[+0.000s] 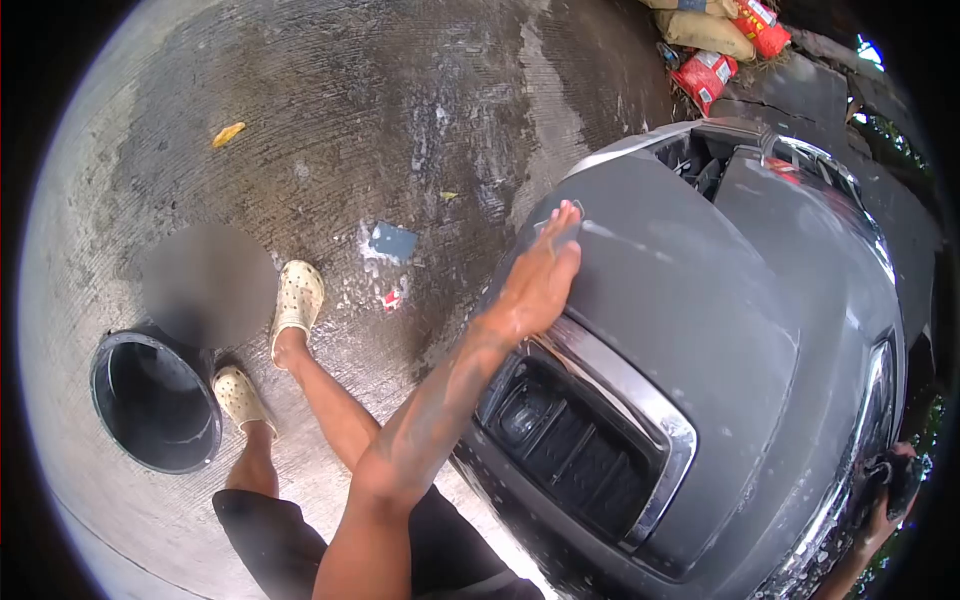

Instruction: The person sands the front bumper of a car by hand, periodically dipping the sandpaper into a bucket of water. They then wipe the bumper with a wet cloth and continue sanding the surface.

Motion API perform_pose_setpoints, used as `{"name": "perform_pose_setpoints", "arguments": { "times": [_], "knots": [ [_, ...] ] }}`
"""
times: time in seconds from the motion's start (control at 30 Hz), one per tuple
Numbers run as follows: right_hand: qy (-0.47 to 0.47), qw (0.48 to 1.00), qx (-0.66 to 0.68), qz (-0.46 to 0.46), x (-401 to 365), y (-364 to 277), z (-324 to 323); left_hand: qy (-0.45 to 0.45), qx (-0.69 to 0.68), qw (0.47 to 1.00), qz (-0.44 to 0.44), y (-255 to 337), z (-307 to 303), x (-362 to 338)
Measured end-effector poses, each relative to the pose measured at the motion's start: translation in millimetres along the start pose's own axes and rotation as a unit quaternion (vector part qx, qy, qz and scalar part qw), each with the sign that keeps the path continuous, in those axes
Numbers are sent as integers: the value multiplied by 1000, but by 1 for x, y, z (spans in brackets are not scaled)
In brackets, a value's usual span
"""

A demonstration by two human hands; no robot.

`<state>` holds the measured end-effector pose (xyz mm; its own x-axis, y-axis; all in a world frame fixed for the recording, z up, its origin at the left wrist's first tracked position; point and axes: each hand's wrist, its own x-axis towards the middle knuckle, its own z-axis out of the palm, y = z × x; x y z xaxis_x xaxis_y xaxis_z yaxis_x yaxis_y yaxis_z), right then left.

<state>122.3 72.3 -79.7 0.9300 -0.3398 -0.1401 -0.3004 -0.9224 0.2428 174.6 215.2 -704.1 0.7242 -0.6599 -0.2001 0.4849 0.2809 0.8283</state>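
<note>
My left hand (540, 270) lies flat with fingers stretched out along the edge of a grey car bumper (680, 270). Below that hand is a dark grille opening (580, 440) framed by a chrome trim strip (683, 440). At the far right edge, my right hand (885, 515) grips a black, wet-looking wad (900, 475) beside the car's side. Its exact kind I cannot tell. White spots and streaks dot the grey paint, and the bumper looks dull and wet.
A black bucket (215, 420) stands by my feet in cream clogs (298, 298). On the wet concrete lie a blue-grey square sheet (393, 242) with foam around it, a small red-and-white wrapper (390, 299) and a yellow leaf (228, 134). Sacks (705, 33) and red bags (705, 78) sit beyond the car.
</note>
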Motion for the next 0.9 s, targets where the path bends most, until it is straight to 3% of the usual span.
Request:
{"name": "perform_pose_setpoints", "arguments": {
  "times": [0.07,0.13,0.23,0.33,0.43,0.67,0.73,0.8,0.87,0.9],
  "knots": [
    [-7,996,76,45,-3,-4,5,5,35,999,22,-4,2,-33],
    [-17,994,86,60,-1,-6,6,-34,-40,998,33,-5,-8,-65],
    [-28,995,64,69,1,-12,10,-34,-32,999,25,-14,-14,-15],
    [-19,998,19,51,3,-20,12,-53,-108,990,-76,-9,-23,-24],
    [-44,998,40,0,3,-24,14,-133,100,983,75,-20,-54,-78],
    [-56,995,-64,-55,-24,-20,-9,-48,211,976,9,-14,-42,-202],
    [-19,992,-117,-33,-63,-12,-26,-54,260,964,17,-16,-43,-183],
    [24,990,-124,-67,-98,-8,-38,-40,307,946,92,-17,-45,-137],
    [17,990,-135,-29,-123,-6,-54,-35,332,939,83,-16,-37,-136],
    [60,990,-124,6,-146,6,-60,-19,356,930,84,-14,-34,-133]
  ]
}}
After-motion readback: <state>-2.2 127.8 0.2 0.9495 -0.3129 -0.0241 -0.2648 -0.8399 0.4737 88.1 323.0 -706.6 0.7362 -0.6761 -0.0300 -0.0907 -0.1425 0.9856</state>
